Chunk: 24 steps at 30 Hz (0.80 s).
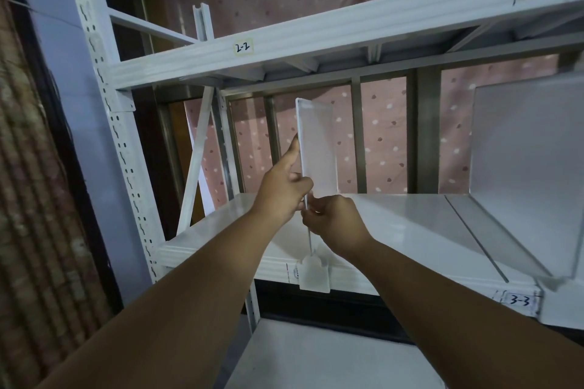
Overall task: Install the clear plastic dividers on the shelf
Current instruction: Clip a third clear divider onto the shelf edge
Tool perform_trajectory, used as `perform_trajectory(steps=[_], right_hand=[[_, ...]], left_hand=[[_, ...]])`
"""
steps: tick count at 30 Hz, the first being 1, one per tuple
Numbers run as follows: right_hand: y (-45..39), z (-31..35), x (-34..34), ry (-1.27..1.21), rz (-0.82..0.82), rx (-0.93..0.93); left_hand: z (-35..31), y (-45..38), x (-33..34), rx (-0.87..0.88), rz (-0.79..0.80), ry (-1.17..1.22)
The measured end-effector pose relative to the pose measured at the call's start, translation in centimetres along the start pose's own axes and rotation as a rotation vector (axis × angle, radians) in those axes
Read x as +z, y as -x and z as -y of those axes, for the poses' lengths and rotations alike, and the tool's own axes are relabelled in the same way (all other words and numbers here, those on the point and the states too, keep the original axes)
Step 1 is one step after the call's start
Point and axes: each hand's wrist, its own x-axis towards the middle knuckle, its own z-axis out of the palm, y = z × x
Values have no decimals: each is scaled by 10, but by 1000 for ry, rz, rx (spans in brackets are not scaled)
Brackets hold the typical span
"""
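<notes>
A clear plastic divider (317, 148) stands upright, edge-on to me, on the white middle shelf (395, 224). Its front clip (313, 275) hangs over the shelf's front beam. My left hand (281, 189) presses on the divider's left side, index finger stretched up along its front edge. My right hand (335, 221) pinches the lower front edge of the same divider from the right. A second clear divider (524, 174) stands on the shelf at the far right.
A white upper shelf beam (316, 38) with a label "2-2" runs overhead. The perforated white upright (107, 123) stands at the left. A lower shelf (331, 357) lies below. Pink dotted fabric hangs behind the rack.
</notes>
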Motion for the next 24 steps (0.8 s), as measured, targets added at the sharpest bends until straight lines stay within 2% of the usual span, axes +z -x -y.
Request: perform_trajectory(steps=[16,21,24], right_hand=[[17,-10,12,99,-37,-20],[13,5,-7,139,72,-2],[14,7,-27,155,153,49]], left_hand=[[20,13,4,-14,-18,-19],[5,20,6,-41,-44,-43],[0,36,4,-122,-67,-64]])
